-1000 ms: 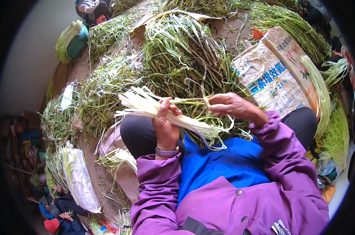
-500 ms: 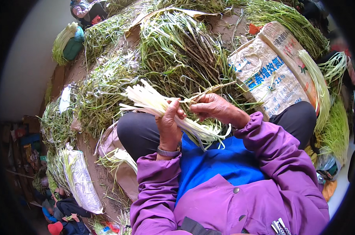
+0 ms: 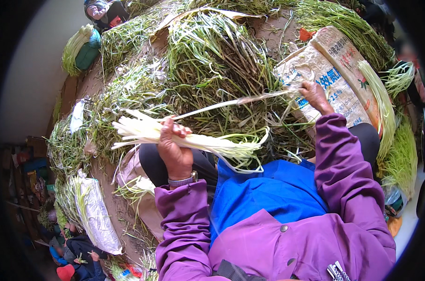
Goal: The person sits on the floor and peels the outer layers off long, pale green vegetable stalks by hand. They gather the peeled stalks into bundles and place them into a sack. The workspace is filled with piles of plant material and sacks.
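While a long pale strand (image 3: 207, 108) stretches between the two hands, the bundle of pale stalks (image 3: 212, 145) lies across the person's lap, above the blue apron (image 3: 268, 192) and over the left knee (image 3: 150, 158). The left hand (image 3: 176, 147) is wrapped firmly round the bundle, thumb up; the near end of the strand runs in at that thumb, though whether it is pinched there cannot be told. The right hand (image 3: 317, 97) has its fingertips closed on the strand's far end, in front of the printed sack (image 3: 339, 89). Whether the strand is a whole stalk or a peeled strip is unclear.

To do this well, the left grip should stay firm enough to keep the stalks together, yet soft enough not to bruise them. A steady pull in line with the strand seems better than a jerk, which could snap it. Keeping it clear of the tangled pile of green stalks (image 3: 212, 51) just beyond would avoid snagging, and evening up the bundle's spread ends would make it neater.
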